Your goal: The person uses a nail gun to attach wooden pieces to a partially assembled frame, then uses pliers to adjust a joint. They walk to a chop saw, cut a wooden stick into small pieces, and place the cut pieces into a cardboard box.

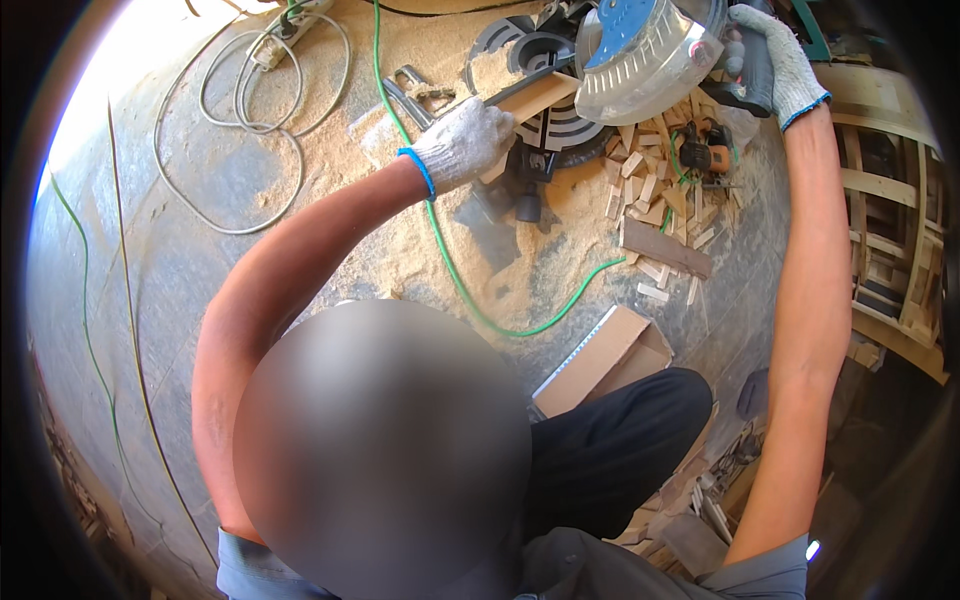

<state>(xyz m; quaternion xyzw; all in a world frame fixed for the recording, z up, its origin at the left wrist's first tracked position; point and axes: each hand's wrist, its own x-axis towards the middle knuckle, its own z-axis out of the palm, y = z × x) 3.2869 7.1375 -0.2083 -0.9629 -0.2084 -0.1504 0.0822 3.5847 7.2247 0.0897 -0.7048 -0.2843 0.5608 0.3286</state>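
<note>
A miter saw stands on the floor ahead of me, its blade guard point(648, 75) blue and clear above a round slotted base point(570, 137). A pale wooden strip point(543, 98) lies across that base, against the dark fence. My left hand point(465, 142), in a white knit glove with a blue cuff, is closed on the strip's left end, some way from the guard. At the far right my right hand point(785, 62), gloved alike, wraps round the black saw handle point(752, 75). The guard hides the blade and the strip's right end.
Wood offcuts point(650, 190) and an orange-black power tool point(706, 148) lie right of the saw. A green cable point(450, 258) crosses the sawdust; a grey cord point(300, 160) coils at left. An open cardboard box point(600, 360) sits near my knee. Wooden frames point(890, 190) stand at right.
</note>
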